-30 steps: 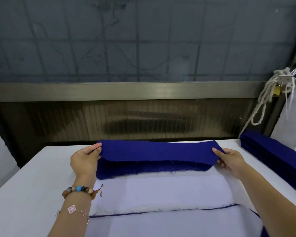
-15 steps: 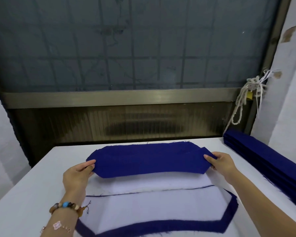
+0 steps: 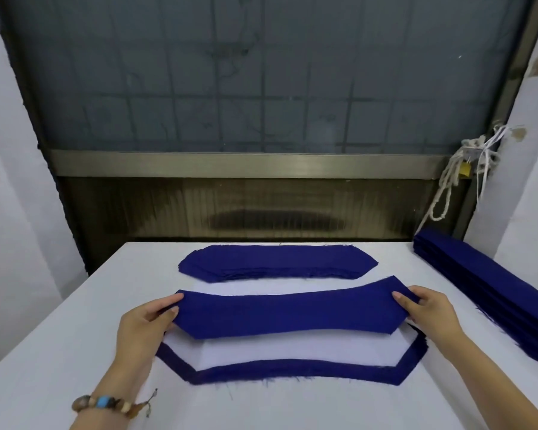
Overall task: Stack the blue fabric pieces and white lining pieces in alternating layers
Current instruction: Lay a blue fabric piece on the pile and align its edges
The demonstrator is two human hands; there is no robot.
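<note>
I hold one long blue fabric piece [image 3: 289,315] stretched between both hands, just above the near stack. My left hand [image 3: 146,321] pinches its left end and my right hand [image 3: 426,308] pinches its right end. Under it lies the near stack [image 3: 292,372], topped by a white lining piece [image 3: 292,349] with a blue edge showing around it. A pile of blue fabric pieces [image 3: 277,262] rests farther back on the table. A strip of white lining [image 3: 261,288] shows between that pile and the held piece.
The white table [image 3: 59,352] fills the lower view. Along its right edge lies a long stack of folded blue fabric [image 3: 491,293]. A window with a metal sill [image 3: 246,164] stands behind the table, and white rope [image 3: 457,178] hangs at its right.
The blue piece has come off the far pile and moved toward me, now over the near stack. Both hands travelled with it, still gripping its ends.
</note>
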